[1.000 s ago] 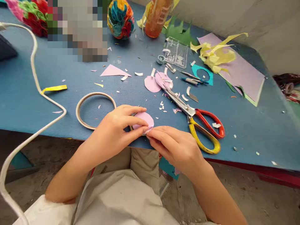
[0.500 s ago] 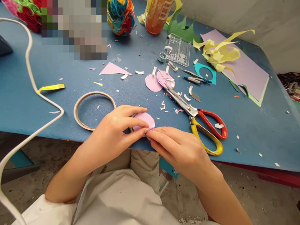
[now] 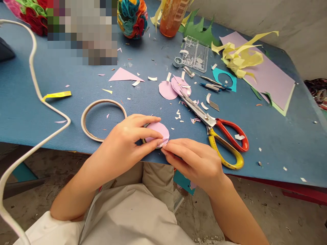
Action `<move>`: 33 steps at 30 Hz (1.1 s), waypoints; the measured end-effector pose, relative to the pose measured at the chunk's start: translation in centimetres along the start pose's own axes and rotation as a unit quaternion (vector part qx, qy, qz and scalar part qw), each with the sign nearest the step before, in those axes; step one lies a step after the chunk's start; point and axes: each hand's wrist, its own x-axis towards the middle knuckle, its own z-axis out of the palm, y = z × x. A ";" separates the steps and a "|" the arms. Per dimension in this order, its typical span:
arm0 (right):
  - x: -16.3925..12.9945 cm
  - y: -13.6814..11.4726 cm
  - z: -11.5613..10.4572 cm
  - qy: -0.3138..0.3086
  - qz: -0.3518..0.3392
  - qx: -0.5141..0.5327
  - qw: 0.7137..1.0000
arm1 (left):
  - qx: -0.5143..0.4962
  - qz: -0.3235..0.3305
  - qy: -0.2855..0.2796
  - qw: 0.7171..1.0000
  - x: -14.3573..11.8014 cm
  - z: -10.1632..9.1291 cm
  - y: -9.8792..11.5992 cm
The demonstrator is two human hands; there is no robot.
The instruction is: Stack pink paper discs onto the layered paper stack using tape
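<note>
A light purple paper circle (image 3: 159, 128) lies near the table's front edge, on a round thing with a dark rim that is mostly hidden. My left hand (image 3: 133, 136) holds the paper, thumb and fingers pinched at its near edge, where the paper is slightly folded. Close by on the right is my right hand (image 3: 196, 160), its thumb and fingertips pressed together beside that edge. A tiny pale bit shows at those fingertips, too small to name. To the left of my left hand rests a ring of tape (image 3: 84, 119). Scissors (image 3: 209, 120) with red and yellow handles lie slightly open beyond my right hand.
Behind are stacked purple paper circles (image 3: 167, 90), a clear plastic case (image 3: 196, 54), pens (image 3: 211, 87) and a blade (image 3: 214, 105). An orange bottle (image 3: 171, 20) and a paper-flower ball (image 3: 133, 18) stand farther back. A white cable (image 3: 32, 61) crosses the left side.
My right fingertips have moved slightly to the right, away from my left thumb. My left hand and the paper circle look nearly the same.
</note>
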 end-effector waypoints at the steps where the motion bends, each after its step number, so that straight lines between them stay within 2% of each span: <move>1: 0.0 0.0 0.1 0.009 0.005 0.004 1.000 | 0.000 0.000 0.000 1.000 0.0 0.0 0.0; 5: 0.3 -0.4 0.1 0.014 0.023 -0.007 1.000 | 0.000 0.000 -0.002 1.000 0.0 0.0 0.0; 13: 0.4 -0.9 -0.2 -0.032 0.011 -0.068 0.997 | 0.001 0.000 -0.002 1.000 0.0 0.0 0.0; 19: 0.2 -1.3 0.0 -0.010 0.029 -0.066 0.997 | 0.005 -0.006 -0.008 1.000 -0.1 0.0 0.0; 27: 0.0 -1.6 0.4 -0.008 0.024 -0.104 0.994 | 0.002 -0.008 -0.007 1.000 0.0 0.0 0.1; 33: -0.2 -1.4 0.5 -0.010 0.036 -0.090 0.995 | 0.004 -0.007 -0.003 1.000 0.0 0.0 0.1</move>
